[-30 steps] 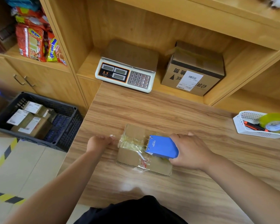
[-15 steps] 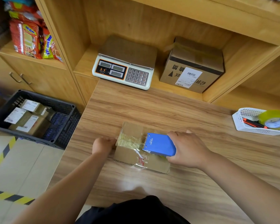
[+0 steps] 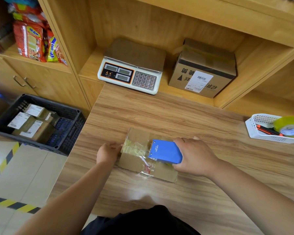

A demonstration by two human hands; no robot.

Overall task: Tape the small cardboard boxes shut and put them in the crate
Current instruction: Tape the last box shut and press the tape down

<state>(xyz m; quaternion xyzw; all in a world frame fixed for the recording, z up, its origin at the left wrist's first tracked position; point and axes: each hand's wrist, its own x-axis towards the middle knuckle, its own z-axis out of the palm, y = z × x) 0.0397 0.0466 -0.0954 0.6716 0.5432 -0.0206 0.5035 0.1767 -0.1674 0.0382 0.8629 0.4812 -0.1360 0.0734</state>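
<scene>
A small cardboard box (image 3: 134, 161), with clear tape across its top, lies on the table (image 3: 176, 116) near its front edge. The left hand (image 3: 107, 152) holds the box's left end with bent fingers, while the right hand (image 3: 193, 156) grips a blue tape dispenser (image 3: 165, 153) resting on the box's top. The dark crate (image 3: 70, 126) stands on the floor left of the table and holds labelled boxes (image 3: 32, 126); a scale (image 3: 132, 68) sits on the shelf behind.
</scene>
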